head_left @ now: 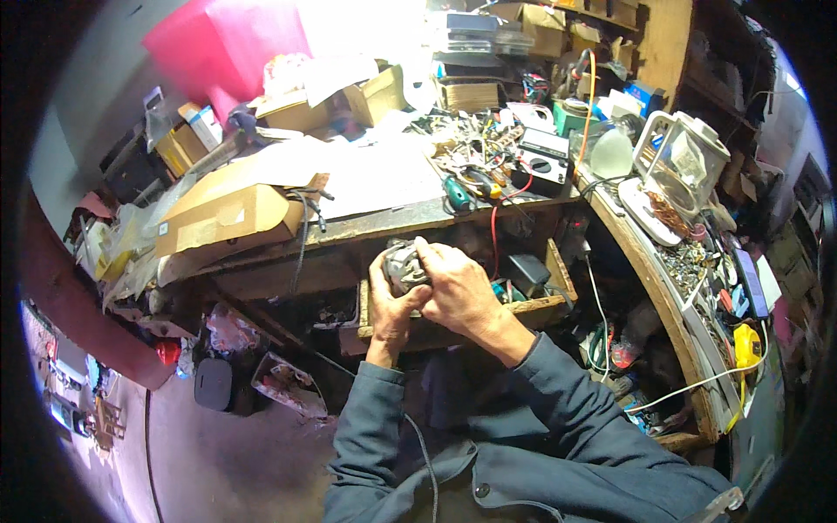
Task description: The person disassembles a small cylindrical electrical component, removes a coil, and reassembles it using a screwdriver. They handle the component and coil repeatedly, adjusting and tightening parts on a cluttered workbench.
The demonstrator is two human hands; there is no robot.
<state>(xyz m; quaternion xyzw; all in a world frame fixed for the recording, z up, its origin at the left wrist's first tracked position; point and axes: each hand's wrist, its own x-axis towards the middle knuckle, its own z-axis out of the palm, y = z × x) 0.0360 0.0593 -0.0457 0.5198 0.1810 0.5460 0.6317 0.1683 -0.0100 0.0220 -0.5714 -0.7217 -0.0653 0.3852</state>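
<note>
Below the table edge, over an open wooden drawer, we note our left hand and right hand both closed around a small grey metal part. Clutter crowds the table; floor at left lies more open.

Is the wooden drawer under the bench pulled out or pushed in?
Pulled out. The wooden drawer juts forward from under the workbench, its inside exposed with a dark boxy device lying in it, behind both hands.

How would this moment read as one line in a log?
left hand: gripping grey metal part | right hand: fingers on part | place: above open wooden drawer | workbench: cluttered
</note>
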